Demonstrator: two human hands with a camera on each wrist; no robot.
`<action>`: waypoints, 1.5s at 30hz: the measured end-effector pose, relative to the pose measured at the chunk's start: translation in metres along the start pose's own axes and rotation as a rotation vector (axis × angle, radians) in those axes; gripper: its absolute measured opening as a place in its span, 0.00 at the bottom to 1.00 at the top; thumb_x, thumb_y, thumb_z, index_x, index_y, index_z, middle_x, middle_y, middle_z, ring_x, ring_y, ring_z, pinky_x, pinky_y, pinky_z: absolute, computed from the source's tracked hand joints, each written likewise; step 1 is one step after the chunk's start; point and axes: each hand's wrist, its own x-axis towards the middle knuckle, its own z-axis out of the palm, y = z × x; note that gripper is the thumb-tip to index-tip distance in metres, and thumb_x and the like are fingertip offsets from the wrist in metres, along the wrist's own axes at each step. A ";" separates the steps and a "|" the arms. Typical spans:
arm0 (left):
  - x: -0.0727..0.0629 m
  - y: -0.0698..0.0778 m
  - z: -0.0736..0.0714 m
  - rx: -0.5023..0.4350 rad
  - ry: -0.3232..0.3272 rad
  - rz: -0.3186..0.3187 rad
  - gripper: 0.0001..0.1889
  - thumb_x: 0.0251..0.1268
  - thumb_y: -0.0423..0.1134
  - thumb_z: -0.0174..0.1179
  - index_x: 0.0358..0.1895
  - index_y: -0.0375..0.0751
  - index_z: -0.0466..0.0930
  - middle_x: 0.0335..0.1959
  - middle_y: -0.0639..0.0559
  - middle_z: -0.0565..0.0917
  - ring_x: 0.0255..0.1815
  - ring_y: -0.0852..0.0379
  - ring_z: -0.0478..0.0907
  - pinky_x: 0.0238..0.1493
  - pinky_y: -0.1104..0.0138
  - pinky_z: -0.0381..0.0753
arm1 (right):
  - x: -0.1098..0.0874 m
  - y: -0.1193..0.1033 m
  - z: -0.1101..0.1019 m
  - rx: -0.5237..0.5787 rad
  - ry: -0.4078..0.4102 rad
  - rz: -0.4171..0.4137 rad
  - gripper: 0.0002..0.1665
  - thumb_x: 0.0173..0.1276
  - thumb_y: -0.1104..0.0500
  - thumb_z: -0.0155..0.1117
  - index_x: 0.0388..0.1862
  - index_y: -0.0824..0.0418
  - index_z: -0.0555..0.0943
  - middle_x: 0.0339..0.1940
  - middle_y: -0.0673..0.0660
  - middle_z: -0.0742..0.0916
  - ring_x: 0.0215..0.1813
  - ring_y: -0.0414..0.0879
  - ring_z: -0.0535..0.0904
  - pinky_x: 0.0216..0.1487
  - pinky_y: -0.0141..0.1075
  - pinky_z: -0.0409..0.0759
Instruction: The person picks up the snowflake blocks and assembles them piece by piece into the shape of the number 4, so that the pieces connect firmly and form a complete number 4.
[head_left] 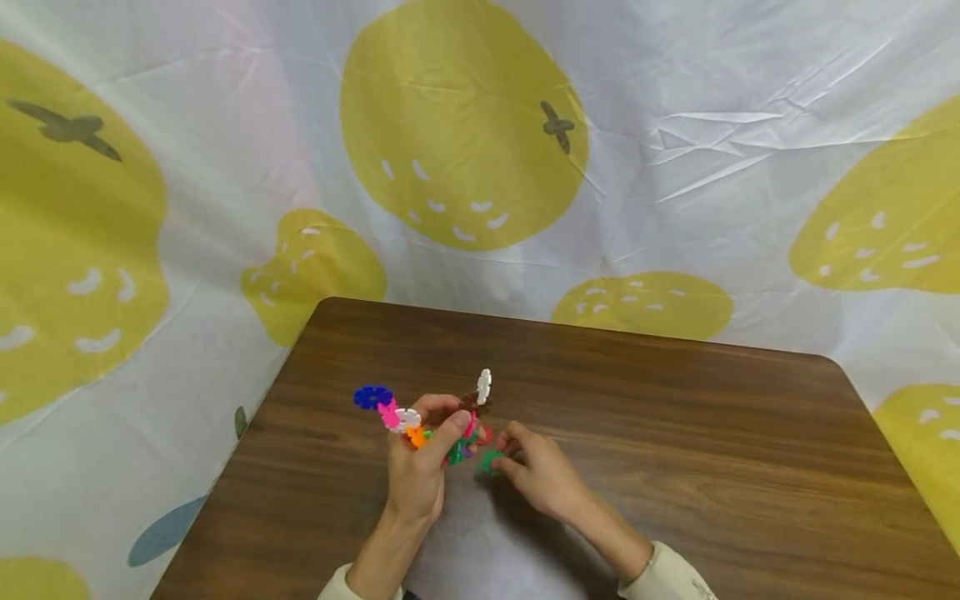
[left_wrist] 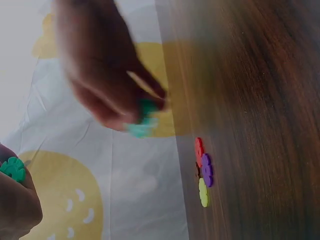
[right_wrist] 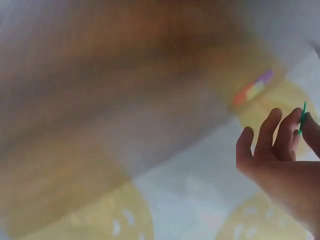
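My left hand (head_left: 420, 471) holds a chain of joined flower-shaped plastic discs in several colours. At its left end sits a dark blue disc (head_left: 372, 397), followed by a pink disc (head_left: 388, 413), a white disc (head_left: 407, 419) and an orange disc (head_left: 416, 437). A second white disc (head_left: 484, 386) stands upright beyond the fingers. My fingers hide part of the chain. Just to the right, my right hand (head_left: 543, 471) pinches a single green disc (head_left: 491, 462) between thumb and fingers; it appears edge-on as a green disc (right_wrist: 303, 119) in the right wrist view.
Loose discs lie near the edge of the brown wooden table (head_left: 675, 442): a red disc (left_wrist: 199, 151), a purple disc (left_wrist: 207, 170) and a yellow disc (left_wrist: 203, 192) among them. Behind the table hangs a white curtain (head_left: 690, 208) printed with yellow fruit.
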 end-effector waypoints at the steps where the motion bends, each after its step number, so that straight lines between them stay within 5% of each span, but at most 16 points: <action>1: 0.000 0.000 0.000 0.003 0.001 -0.004 0.14 0.66 0.21 0.58 0.38 0.46 0.85 0.28 0.54 0.89 0.27 0.59 0.87 0.27 0.71 0.85 | -0.001 -0.003 -0.009 0.032 0.012 0.016 0.09 0.67 0.62 0.72 0.39 0.58 0.79 0.31 0.47 0.86 0.37 0.38 0.81 0.41 0.33 0.79; 7: 0.000 -0.001 0.002 0.035 0.019 -0.036 0.13 0.64 0.22 0.61 0.37 0.47 0.85 0.27 0.54 0.89 0.25 0.61 0.88 0.26 0.72 0.84 | -0.007 -0.019 -0.056 0.110 0.058 0.047 0.08 0.71 0.60 0.70 0.45 0.56 0.79 0.32 0.50 0.87 0.33 0.39 0.83 0.32 0.30 0.77; 12: 0.000 -0.002 0.003 0.057 0.022 -0.056 0.13 0.63 0.22 0.62 0.36 0.47 0.85 0.26 0.54 0.90 0.26 0.61 0.88 0.26 0.72 0.83 | -0.014 -0.032 -0.083 0.075 0.116 0.036 0.07 0.73 0.56 0.68 0.46 0.52 0.79 0.31 0.48 0.88 0.22 0.36 0.73 0.25 0.30 0.70; 22: 0.000 -0.005 0.006 0.057 -0.016 -0.037 0.12 0.62 0.22 0.63 0.35 0.47 0.85 0.25 0.52 0.89 0.25 0.61 0.86 0.24 0.74 0.82 | -0.027 -0.061 -0.124 0.035 0.266 -0.039 0.07 0.73 0.54 0.69 0.46 0.49 0.79 0.31 0.44 0.89 0.40 0.38 0.84 0.30 0.33 0.77; 45: -0.005 -0.009 0.012 0.124 -0.058 -0.069 0.10 0.60 0.21 0.64 0.33 0.43 0.83 0.24 0.54 0.88 0.23 0.63 0.84 0.24 0.76 0.80 | -0.037 -0.086 -0.132 -0.003 0.409 -0.205 0.09 0.71 0.61 0.70 0.47 0.51 0.82 0.34 0.42 0.91 0.43 0.33 0.86 0.50 0.24 0.79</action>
